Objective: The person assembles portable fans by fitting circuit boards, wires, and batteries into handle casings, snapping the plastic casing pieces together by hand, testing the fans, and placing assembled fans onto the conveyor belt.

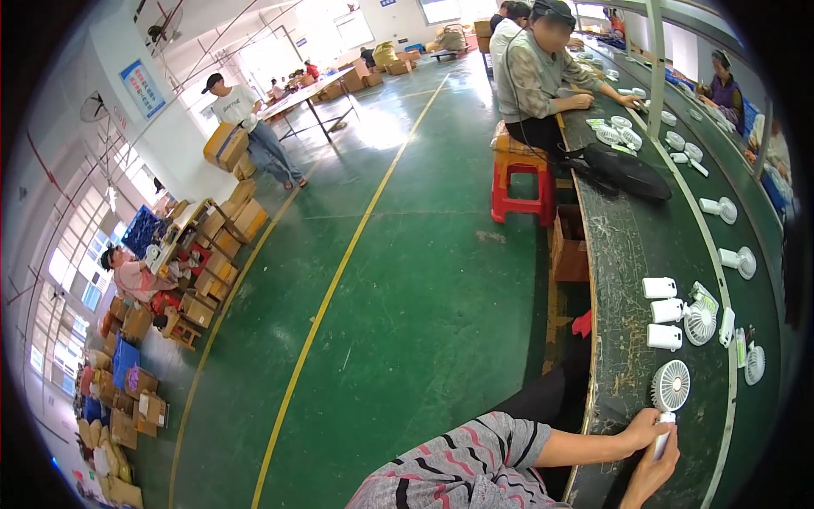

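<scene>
A white handheld fan [671,386] with a round grille stands head-up at the lower right, over the dark worn workbench [623,339]. My left hand [642,431] is closed on its handle from the left. My right hand [655,473] wraps the handle lower down, hiding much of it. Beyond the fan lie three white handle-shaped casings [667,310] in a short column. Beside them rests another white fan [701,322] with a narrow white piece [727,327] at its right.
Several white fans [738,261] lie along the green conveyor belt [721,170] at the right. A black bag [627,172] sits farther up the bench, near a co-worker [543,76] on stacked red stools [523,182]. Below the bench stands a cardboard box [570,243].
</scene>
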Available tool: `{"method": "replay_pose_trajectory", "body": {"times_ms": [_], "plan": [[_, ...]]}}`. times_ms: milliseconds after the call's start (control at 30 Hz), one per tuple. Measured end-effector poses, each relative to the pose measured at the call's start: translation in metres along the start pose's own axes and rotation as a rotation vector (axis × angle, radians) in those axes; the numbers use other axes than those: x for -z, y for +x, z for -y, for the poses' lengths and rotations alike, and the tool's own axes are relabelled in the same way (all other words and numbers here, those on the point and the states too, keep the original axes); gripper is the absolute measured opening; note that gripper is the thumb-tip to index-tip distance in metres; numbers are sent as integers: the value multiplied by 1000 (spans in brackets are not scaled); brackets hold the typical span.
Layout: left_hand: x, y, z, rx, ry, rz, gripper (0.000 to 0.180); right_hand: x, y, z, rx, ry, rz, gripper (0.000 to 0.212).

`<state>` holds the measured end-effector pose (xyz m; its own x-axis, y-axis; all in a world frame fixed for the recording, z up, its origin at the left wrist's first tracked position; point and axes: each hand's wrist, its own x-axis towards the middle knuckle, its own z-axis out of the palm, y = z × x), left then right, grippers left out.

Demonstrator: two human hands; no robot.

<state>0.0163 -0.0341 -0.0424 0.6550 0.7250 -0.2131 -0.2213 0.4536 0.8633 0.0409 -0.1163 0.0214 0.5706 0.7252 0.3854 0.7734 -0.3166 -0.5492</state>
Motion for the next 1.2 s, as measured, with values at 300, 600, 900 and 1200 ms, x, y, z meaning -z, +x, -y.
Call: {"method": "replay_pose_trajectory", "body": {"times_ms": [300, 600, 900, 1200], "plan": [[12, 8, 11, -34, -55, 15, 14, -8, 9, 3, 38, 49, -16, 34], [-4, 3, 6, 66, -214, 145, 17, 16, 7, -2, 20, 10, -120, 41], [-3, -6, 5, 147, -210, 112, 17, 32, -8, -9, -20, -24, -98, 37], [-8, -5, -5, 207, -220, 141, 18, 37, 4, -13, -74, -85, 118, 30]]}}
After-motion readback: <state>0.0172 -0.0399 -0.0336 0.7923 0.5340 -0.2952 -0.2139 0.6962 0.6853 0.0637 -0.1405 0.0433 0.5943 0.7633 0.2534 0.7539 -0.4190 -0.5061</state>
